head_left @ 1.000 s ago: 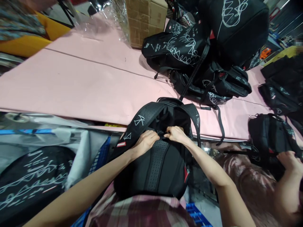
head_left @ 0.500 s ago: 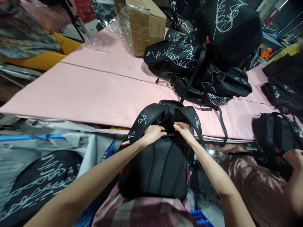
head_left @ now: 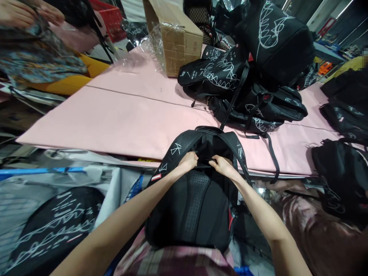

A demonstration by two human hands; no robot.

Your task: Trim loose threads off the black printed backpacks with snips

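The table (head_left: pixel 115 115) bears 1 carton (head_left: pixel 182 50) at its back and 1 bag pile (head_left: pixel 267 65) toward its right; 1 backpack (head_left: pixel 189 203) is at its near edge.

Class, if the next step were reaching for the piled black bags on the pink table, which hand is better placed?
Probably the right hand: it is nearer the piled bags. The left hand is farther across the backpack, and both are occupied there.

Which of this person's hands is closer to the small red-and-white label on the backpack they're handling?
Left. The left hand is up and to the right of the label; the right hand is farther right, past the perforated center strip of the backpack.
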